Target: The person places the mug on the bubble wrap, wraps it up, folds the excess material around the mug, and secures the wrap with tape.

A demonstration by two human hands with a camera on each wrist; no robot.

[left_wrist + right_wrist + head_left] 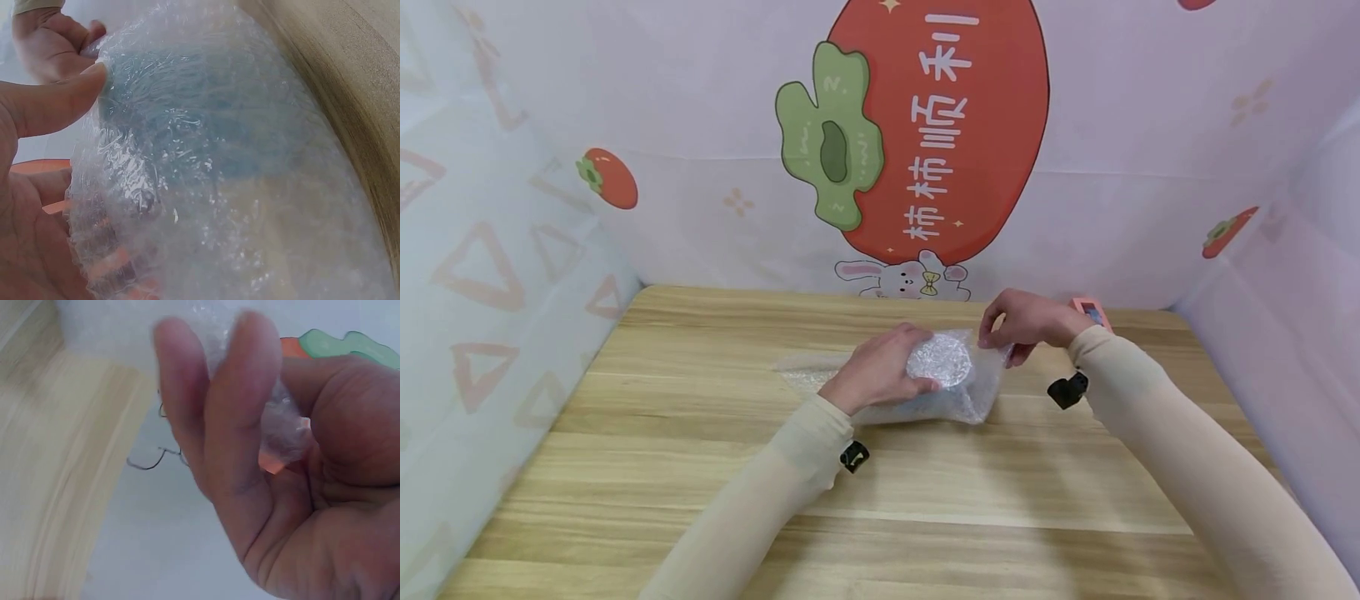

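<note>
Clear bubble wrap (988,387) lies around a roundish item in the middle of the table, its round wrapped end (940,361) facing up. Through the layers in the left wrist view a blue-green patch (187,119) shows, and the wrap blurs what it is. My left hand (880,371) grips the wrapped item from the left, thumb on the near side and fingers on the far side. At the right end my right hand (1026,321) pinches a raised edge of the bubble wrap (284,428) between thumb and fingers.
A small coral-coloured box (1090,310) stands at the back of the wooden table (700,500), behind my right wrist. A loose tail of wrap (805,372) stretches left past my left hand. The printed backdrop (700,233) rises along the table's back edge.
</note>
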